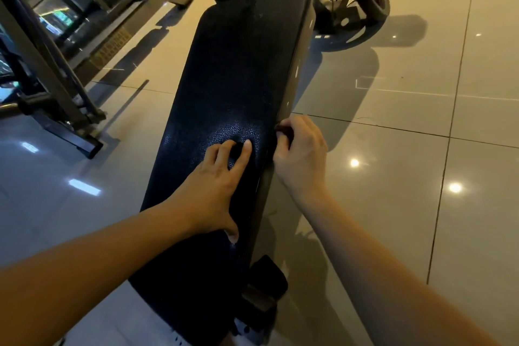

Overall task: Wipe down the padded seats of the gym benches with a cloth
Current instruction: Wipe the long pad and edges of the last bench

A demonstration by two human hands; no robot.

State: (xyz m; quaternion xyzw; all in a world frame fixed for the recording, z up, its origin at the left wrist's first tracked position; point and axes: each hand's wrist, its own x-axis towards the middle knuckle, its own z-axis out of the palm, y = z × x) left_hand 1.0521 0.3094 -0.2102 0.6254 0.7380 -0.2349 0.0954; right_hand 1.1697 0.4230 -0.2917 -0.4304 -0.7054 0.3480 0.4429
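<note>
Passing a metal rack [56, 64] at far left, well apart from the action. Pressing on the lower middle of the long black pad [241, 64] with the left hand [216, 180], fingers spread and nearly straight, holding nothing. Curling the right hand [302, 154] just beside it at the pad's right edge, fingers closed round a dark scrap [284, 132], probably the cloth, too dim to swear. Runs from bottom centre to top centre, leaving most of the padding up-frame of both hands. Looks set for a lengthwise sweep away from the body, led from the right.
</note>
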